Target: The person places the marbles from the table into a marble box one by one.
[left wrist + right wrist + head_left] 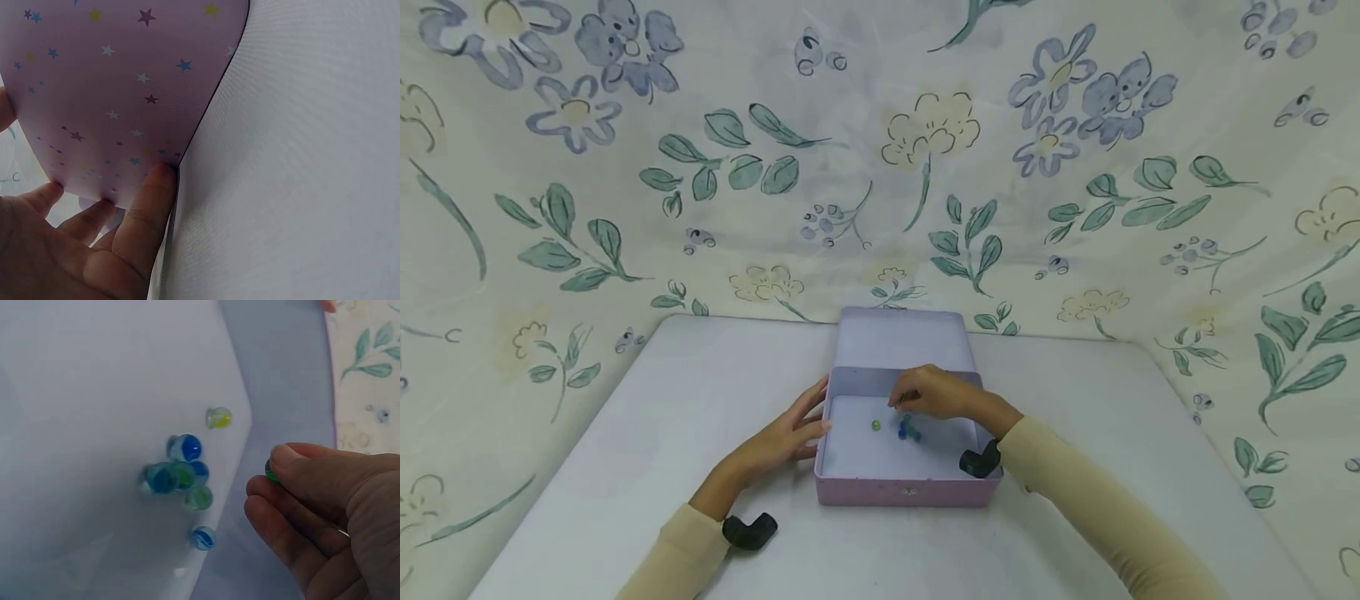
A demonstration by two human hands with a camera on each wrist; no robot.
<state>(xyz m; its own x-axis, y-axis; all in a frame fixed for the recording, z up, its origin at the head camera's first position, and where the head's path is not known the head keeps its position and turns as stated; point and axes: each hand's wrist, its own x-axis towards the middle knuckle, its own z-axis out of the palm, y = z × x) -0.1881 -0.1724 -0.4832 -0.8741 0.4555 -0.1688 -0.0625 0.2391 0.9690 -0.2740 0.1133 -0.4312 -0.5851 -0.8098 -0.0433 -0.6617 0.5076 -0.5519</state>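
Observation:
A pink metal box (898,492) with a star pattern stands on the table, its lid (902,337) tipped back at the far side. My left hand (786,433) rests against the box's left wall, fingers extended along it; the left wrist view shows the fingertips touching the starry side. Over the box's inside, my right hand (934,392) pinches a green glass marble (271,471) between thumb and fingers. Several blue and green marbles (164,479) lie grouped on the box floor. A yellow-streaked marble (219,417) sits apart from them, left of the group in the head view.
The white table (700,392) extends around the box on both sides. Behind it hangs a floral cloth (850,183). Black wrist cameras are worn on both wrists, the right one (980,460) over the box's near right corner.

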